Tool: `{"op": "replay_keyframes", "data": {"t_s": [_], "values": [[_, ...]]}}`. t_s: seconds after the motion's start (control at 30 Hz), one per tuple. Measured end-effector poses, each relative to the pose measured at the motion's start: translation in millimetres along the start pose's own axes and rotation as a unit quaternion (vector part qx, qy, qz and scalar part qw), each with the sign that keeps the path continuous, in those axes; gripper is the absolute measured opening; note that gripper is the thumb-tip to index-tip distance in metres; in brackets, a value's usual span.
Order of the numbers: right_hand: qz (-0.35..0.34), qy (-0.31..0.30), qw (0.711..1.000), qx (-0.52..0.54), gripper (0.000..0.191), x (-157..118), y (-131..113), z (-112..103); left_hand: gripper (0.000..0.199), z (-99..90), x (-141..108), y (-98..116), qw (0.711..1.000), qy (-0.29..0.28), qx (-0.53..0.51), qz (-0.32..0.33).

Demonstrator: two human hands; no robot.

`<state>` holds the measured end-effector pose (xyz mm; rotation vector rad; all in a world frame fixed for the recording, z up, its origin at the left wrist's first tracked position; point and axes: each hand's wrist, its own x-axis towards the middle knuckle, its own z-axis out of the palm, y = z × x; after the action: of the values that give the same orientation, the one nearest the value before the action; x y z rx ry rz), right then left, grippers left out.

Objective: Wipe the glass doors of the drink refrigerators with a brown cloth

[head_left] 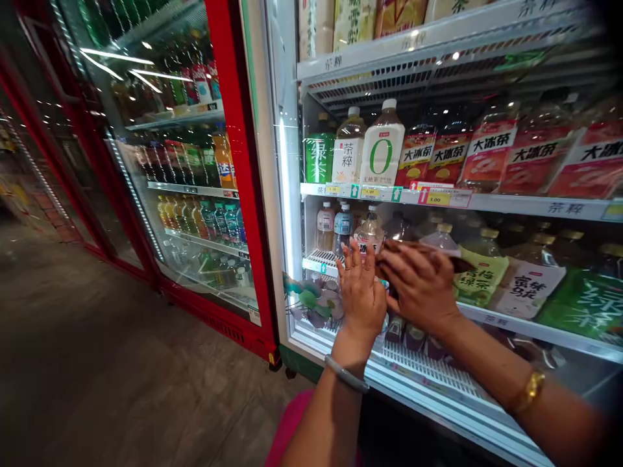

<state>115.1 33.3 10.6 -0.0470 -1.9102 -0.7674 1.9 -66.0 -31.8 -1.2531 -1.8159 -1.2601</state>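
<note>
My left hand (pixel 360 292), with a grey bangle at the wrist, is raised with its fingers stretched out and nothing seen in them. It is in front of a clear bottle (pixel 368 230) with a pink label, partly covering it. Close beside it, my right hand (pixel 421 282) lies over a flat reddish-brown cloth (pixel 460 263), its fingers bent around the near side. Most of the cloth is hidden under that hand. A gold bracelet circles the right wrist. Whether either hand touches glass in front of the shelves cannot be told.
Lit shelves hold large tea bottles (pixel 382 146) above and green-labelled bottles (pixel 584 301) at lower right. Flower stickers (pixel 316 299) sit near the fridge's lower left. To the left stands a red-framed drinks fridge (pixel 238 155) beside the dark floor (pixel 121 363).
</note>
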Motion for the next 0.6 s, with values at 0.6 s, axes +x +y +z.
{"op": "replay_keyframes", "data": {"t_s": [0.6], "values": [[-0.220, 0.047, 0.972, 0.074, 0.027, 32.1, 49.1, 3.6, 0.067, -7.7, 69.1, -16.4, 0.983, 0.027, 0.059, 0.173]]}}
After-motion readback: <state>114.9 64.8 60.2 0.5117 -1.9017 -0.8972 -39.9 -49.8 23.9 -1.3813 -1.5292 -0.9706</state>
